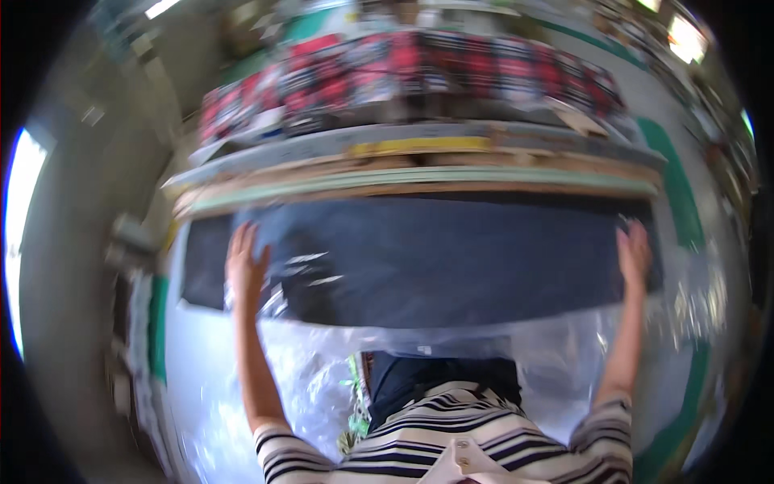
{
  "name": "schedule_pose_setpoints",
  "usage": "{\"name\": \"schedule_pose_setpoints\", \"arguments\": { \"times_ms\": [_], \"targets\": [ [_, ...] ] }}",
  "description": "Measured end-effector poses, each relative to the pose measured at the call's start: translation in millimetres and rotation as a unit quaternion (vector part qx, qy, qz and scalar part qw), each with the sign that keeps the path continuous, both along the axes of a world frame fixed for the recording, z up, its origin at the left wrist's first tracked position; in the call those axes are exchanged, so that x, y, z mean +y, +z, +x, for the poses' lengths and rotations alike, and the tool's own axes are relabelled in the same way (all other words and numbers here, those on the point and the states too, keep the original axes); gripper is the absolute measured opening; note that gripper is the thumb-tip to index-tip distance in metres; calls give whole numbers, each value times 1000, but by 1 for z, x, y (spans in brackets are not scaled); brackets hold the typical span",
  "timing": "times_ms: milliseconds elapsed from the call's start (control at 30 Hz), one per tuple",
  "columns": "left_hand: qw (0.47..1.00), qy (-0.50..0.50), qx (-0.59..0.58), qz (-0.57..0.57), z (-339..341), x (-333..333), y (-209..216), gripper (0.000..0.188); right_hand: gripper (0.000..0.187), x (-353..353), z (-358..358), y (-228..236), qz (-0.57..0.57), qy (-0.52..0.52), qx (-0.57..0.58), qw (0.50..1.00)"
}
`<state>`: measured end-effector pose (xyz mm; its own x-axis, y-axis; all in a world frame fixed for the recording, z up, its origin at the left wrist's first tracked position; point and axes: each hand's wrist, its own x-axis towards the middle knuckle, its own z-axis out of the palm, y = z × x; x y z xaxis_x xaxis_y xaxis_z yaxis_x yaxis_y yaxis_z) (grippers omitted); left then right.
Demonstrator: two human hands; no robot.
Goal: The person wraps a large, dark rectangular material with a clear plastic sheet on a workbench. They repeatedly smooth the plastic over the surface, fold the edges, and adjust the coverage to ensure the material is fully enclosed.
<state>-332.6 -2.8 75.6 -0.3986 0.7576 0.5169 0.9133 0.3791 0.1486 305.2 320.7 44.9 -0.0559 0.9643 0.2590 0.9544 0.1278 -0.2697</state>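
Note:
A long dark sheet or panel (451, 258) lies across the table in front of me, and clear plastic film (556, 343) covers part of it and hangs over the near edge. My left hand (244, 266) rests near its left end, fingers stretched and thumb apart. Near the right end is my right hand (634, 254), its fingers pointing away from me and looking extended, though blurred. A small glint shows by its fingertips; I cannot tell whether film touches them. Bright reflections show wrinkles in the film beside my left hand.
Beyond the dark sheet runs a long wooden edge with a pale green strip (419, 179). Behind it lies a grey beam with a yellow patch (419, 146), then red plaid cloth (387, 68). Crumpled clear plastic (310, 387) hangs at the near left. Green stripes (673, 185) mark the floor.

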Motion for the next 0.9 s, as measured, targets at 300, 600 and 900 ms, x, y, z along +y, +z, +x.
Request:
{"name": "schedule_pose_setpoints", "arguments": {
  "times_ms": [300, 600, 900],
  "targets": [
    [982, 100, -20, -158, -117, -86, -62, 51, 54, 16, 3, -12, 0, 18, -13, 1000],
    [978, -124, -155, -61, 34, 68, -35, 47, 52, 50, 62, -20, -46, 13, -82, 995],
    [947, -243, 32, -207, 262, 113, -36, 46, 27, -219, 271, -132, -10, -274, 105, 956]
  ]
}}
